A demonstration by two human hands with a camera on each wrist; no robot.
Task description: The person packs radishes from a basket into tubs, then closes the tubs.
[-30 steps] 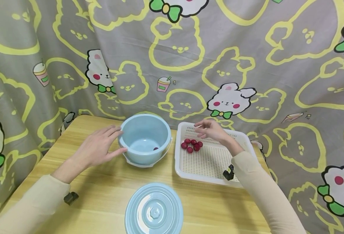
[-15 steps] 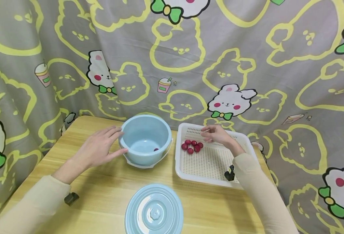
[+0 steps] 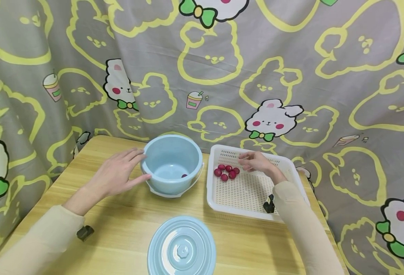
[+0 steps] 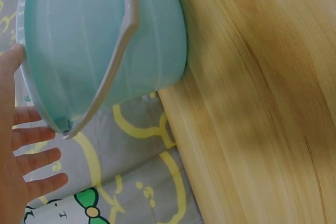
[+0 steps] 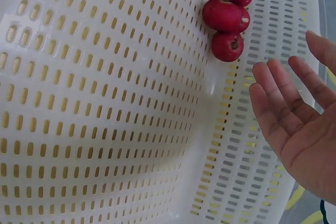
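A light blue bucket (image 3: 171, 185) stands upright on the table with a small dark red radish (image 3: 184, 176) at its bottom. My left hand (image 3: 117, 172) is at the bucket's left rim, fingers spread and straight, the thumb tip right at the rim in the left wrist view. To the right, a white perforated basket (image 3: 243, 194) holds several round red radishes (image 3: 224, 177) clustered in its left part. Over the basket's back half hovers my right hand (image 3: 258, 162), fingers loosely bent with nothing between them. In the right wrist view its fingertips point toward the radishes (image 5: 227, 46), apart from them.
A round blue lid (image 3: 182, 244) with a knob lies on the wooden table (image 3: 119, 236) in front of the bucket. The bucket's pale handle (image 4: 107, 77) hangs down along its side. A patterned grey curtain (image 3: 146, 49) hangs right behind the table.
My right hand has shifted a little to the right and toward me over the basket, away from the radishes. My left hand stays at the bucket's rim.
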